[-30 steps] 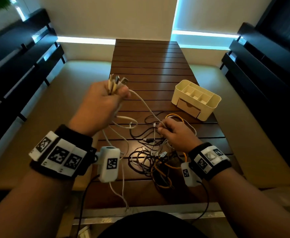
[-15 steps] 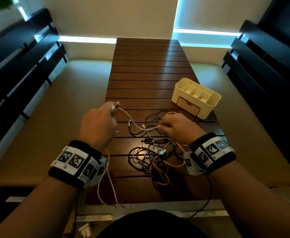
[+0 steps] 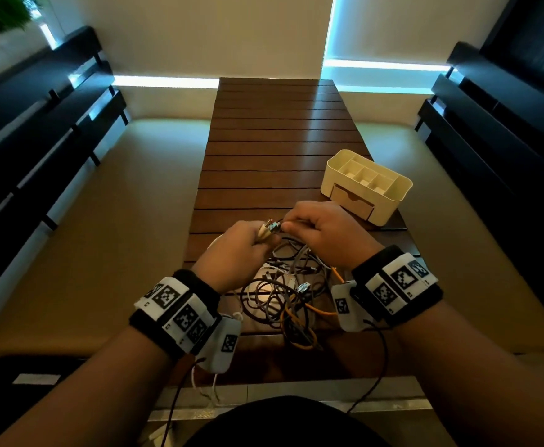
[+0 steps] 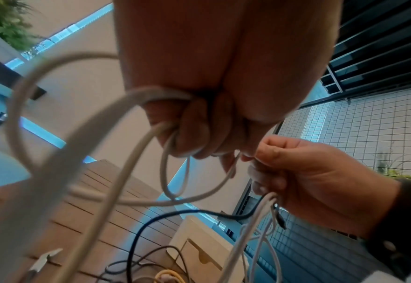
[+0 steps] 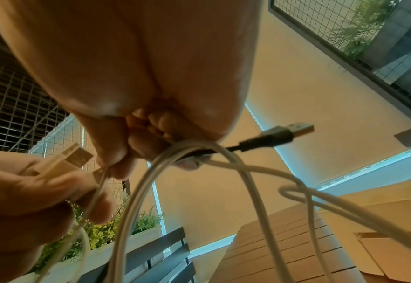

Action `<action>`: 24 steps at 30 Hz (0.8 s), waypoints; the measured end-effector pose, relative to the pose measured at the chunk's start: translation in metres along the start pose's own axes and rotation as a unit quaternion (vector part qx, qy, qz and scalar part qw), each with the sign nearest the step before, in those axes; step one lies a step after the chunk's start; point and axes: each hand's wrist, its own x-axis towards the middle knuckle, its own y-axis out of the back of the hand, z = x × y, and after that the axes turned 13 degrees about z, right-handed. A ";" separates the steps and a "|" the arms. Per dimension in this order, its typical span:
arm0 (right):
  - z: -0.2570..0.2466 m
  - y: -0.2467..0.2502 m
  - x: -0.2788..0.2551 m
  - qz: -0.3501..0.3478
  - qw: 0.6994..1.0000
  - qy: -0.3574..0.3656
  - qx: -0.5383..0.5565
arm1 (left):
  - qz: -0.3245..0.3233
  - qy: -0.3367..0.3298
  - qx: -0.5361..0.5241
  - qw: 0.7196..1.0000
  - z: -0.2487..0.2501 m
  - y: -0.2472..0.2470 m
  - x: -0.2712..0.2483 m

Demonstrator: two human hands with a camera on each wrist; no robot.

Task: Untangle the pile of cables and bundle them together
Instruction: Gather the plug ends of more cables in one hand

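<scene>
1. Head view: the left hand (image 3: 232, 253) is curled round a bunch of white cable ends (image 3: 265, 232); the right hand (image 3: 323, 230) pinches cables just beside it, above the tangled pile of black, white and orange cables (image 3: 291, 298) on the brown slatted wooden table (image 3: 277, 140). A cream plastic organiser box (image 3: 393, 196) stands near.
2. Left wrist view: curled fingers (image 4: 190, 134) grip white cable loops (image 4: 127, 145).
3. Right wrist view: fingers (image 5: 146, 145) clamp white cables and a black USB-plug cable (image 5: 274, 137).

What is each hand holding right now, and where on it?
Left hand grips white cables near their plugs; right hand holds cables near a black-collared plug.
</scene>
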 end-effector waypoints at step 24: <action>0.016 0.004 -0.007 -0.009 0.989 -0.135 0.051 | 0.154 0.107 0.048 0.981 -0.034 0.047 -0.006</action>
